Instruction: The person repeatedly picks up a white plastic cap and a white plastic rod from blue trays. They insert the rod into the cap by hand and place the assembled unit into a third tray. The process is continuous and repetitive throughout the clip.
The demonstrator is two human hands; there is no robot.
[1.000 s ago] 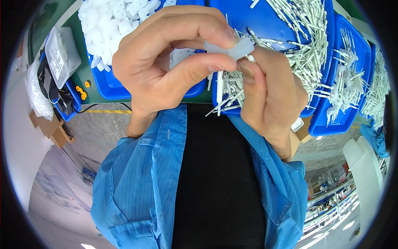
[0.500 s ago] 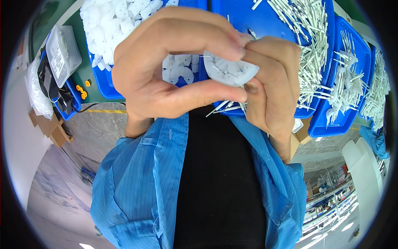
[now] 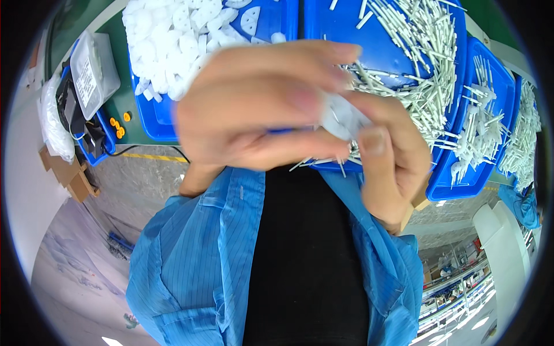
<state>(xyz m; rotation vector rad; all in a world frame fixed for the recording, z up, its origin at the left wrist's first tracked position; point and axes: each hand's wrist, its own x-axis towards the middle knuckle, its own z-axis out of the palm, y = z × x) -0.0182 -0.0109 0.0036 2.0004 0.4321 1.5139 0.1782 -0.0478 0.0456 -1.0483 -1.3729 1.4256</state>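
Between my two hands is a small white curved plastic piece (image 3: 341,118), its face bearing small dark marks like holes or thin pins. Thumb and index finger of my right hand (image 3: 398,150) pinch its right side, the thumb lying on the near face. My left hand (image 3: 242,106) is blurred by motion; its curled index finger and its thumb meet the piece's left and lower edges, the other fingers reaching out above. Both hands hover over the blue trays, and the left one hides part of the tray behind it.
Beyond my left hand, a blue tray (image 3: 157,124) carries a heap of white plastic pieces (image 3: 167,49). Another blue tray (image 3: 340,29) holds many thin white sticks (image 3: 430,75). Further right, a narrower blue tray (image 3: 447,187) bears stick assemblies (image 3: 476,124). Orange caps (image 3: 118,126) lie left, near a clear box (image 3: 95,75).
Both hands have shifted right and slightly down with the white piece, which has turned and is now more covered by fingers. More of the trays shows above my left hand.
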